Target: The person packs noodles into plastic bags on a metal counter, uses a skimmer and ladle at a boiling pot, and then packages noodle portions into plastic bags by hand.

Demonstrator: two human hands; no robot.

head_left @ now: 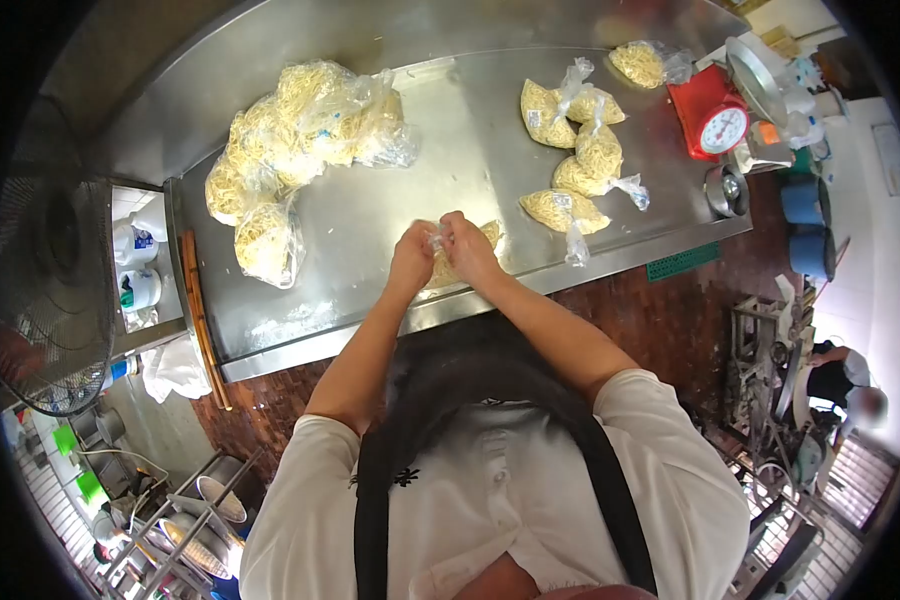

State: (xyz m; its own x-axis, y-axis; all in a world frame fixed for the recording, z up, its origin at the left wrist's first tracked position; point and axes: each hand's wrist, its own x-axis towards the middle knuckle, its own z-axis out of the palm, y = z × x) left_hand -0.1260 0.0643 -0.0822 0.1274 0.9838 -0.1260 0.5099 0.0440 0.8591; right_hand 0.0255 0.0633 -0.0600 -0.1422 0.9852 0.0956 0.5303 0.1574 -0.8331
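Note:
My left hand (413, 258) and my right hand (470, 252) meet at the front edge of the steel table (370, 215). Both are closed on the gathered clear plastic neck of a bag of noodles (445, 273). The bag rests on the table below them, partly hidden by my hands. To the right lie several tied bags of pale noodles, the nearest one (564, 211) with its twisted neck toward me. On the left sits a pile of larger, looser noodle bags (310, 125), away from both hands.
A red dial scale (710, 115) stands at the table's right end, near a round metal container (726, 190). One more noodle bag (638, 64) lies at the back right. A fan (55, 290) is at far left. Another person (840, 380) is at the far right by machinery.

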